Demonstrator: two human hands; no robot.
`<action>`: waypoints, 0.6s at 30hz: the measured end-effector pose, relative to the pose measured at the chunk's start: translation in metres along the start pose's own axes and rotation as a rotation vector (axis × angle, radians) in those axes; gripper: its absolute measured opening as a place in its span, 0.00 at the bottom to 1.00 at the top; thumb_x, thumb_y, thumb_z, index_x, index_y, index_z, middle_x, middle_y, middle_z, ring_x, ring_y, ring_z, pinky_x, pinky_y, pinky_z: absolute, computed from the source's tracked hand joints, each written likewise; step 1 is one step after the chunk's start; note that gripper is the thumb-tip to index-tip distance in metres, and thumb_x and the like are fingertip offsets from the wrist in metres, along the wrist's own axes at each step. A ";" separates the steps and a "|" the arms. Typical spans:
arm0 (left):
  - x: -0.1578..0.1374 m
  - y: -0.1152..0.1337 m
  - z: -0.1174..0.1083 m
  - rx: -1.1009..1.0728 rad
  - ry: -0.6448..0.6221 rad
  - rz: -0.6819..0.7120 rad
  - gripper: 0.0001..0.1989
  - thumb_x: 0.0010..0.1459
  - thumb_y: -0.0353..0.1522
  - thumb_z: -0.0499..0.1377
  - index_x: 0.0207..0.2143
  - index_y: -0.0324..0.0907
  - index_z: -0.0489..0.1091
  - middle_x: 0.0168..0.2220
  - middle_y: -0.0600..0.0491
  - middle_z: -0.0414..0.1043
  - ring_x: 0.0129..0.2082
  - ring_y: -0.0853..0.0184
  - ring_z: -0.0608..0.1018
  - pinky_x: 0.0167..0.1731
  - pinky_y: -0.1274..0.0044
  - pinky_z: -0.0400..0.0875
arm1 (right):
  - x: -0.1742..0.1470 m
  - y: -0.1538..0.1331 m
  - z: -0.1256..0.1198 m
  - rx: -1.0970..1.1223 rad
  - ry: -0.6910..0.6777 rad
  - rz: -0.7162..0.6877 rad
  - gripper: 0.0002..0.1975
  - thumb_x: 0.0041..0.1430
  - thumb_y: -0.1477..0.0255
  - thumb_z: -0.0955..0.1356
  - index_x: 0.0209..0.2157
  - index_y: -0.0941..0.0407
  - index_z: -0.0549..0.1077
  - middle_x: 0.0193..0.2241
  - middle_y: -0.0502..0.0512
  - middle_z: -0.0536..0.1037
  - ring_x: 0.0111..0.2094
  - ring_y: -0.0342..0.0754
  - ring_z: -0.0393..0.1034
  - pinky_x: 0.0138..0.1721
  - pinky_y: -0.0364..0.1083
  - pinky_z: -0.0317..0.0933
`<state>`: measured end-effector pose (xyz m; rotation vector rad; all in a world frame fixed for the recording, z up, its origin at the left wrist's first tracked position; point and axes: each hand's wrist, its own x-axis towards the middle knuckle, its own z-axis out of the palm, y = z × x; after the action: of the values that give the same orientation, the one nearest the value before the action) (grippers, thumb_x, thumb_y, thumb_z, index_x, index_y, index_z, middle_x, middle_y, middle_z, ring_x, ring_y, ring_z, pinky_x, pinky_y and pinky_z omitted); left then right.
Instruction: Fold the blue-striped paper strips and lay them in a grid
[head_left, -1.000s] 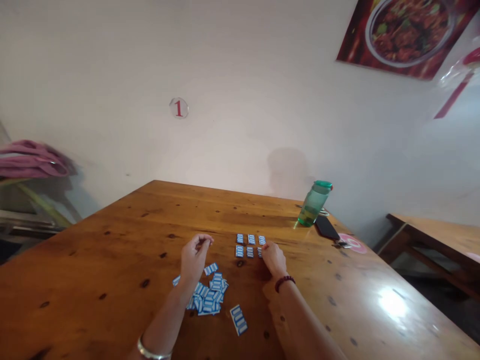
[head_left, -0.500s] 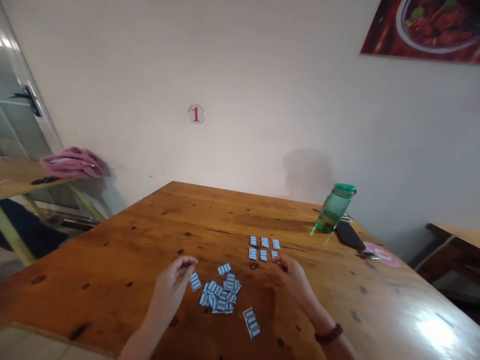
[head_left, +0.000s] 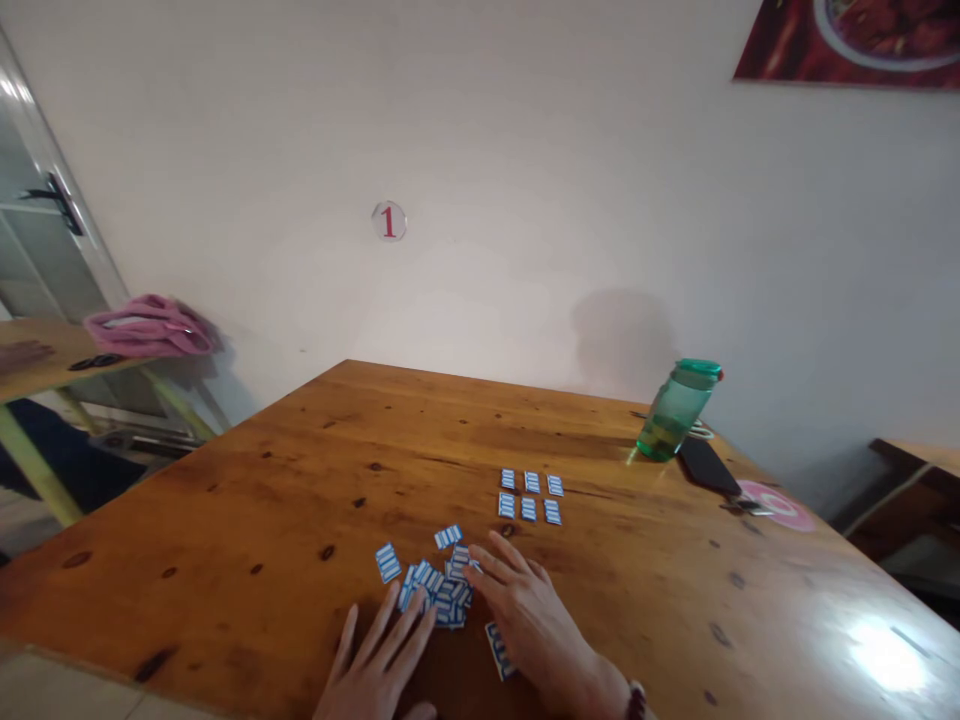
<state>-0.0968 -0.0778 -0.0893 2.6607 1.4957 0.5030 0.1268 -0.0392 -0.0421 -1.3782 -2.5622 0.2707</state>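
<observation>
A loose pile of small blue-and-white striped cards (head_left: 448,598) lies on the wooden table (head_left: 285,480) in front of me. My left hand (head_left: 379,655) is open with fingers spread, its fingertips touching the near left side of the pile. From the right, my right hand (head_left: 529,615) reaches over the pile's edge, fingers extended and apart, and partly covers a single card (head_left: 499,650). One card (head_left: 388,562) lies left of the pile, another card (head_left: 448,537) just beyond it. Farther off, several similar cards (head_left: 529,509) sit in two rows of three.
A green bottle (head_left: 679,410) stands at the back right, with a dark phone-like object (head_left: 707,467) and a pink disc (head_left: 776,505) near it. On another table at left are a pink cloth bundle (head_left: 154,325) and another person's hand (head_left: 22,353).
My right hand has moved from the card rows back to the pile. My left hand has come nearer me and spread its fingers. Another person's hand has appeared at far left.
</observation>
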 end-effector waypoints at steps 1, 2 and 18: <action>0.003 0.002 0.000 0.014 -0.032 0.008 0.36 0.48 0.38 0.58 0.56 0.58 0.43 0.56 0.55 0.55 0.55 0.54 0.62 0.50 0.58 0.59 | 0.000 0.001 0.002 -0.005 -0.003 -0.006 0.29 0.49 0.82 0.59 0.53 0.46 0.59 0.56 0.48 0.60 0.60 0.52 0.41 0.51 0.52 0.50; 0.005 0.003 -0.001 0.022 -0.058 0.010 0.36 0.48 0.39 0.58 0.56 0.59 0.43 0.56 0.55 0.55 0.55 0.53 0.62 0.50 0.57 0.58 | 0.000 0.001 0.004 -0.003 -0.002 -0.008 0.28 0.51 0.81 0.59 0.53 0.45 0.59 0.56 0.47 0.61 0.60 0.52 0.41 0.52 0.53 0.49; 0.038 -0.001 -0.029 -0.184 0.063 -0.211 0.19 0.55 0.37 0.50 0.51 0.52 0.63 0.54 0.51 0.63 0.54 0.58 0.64 0.51 0.58 0.58 | 0.034 -0.001 -0.020 0.199 0.192 0.154 0.12 0.57 0.76 0.59 0.38 0.53 0.71 0.38 0.53 0.74 0.42 0.47 0.65 0.42 0.43 0.54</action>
<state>-0.0881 -0.0492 -0.0524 2.3378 1.6348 0.6765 0.1138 -0.0102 -0.0191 -1.4511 -2.2138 0.3869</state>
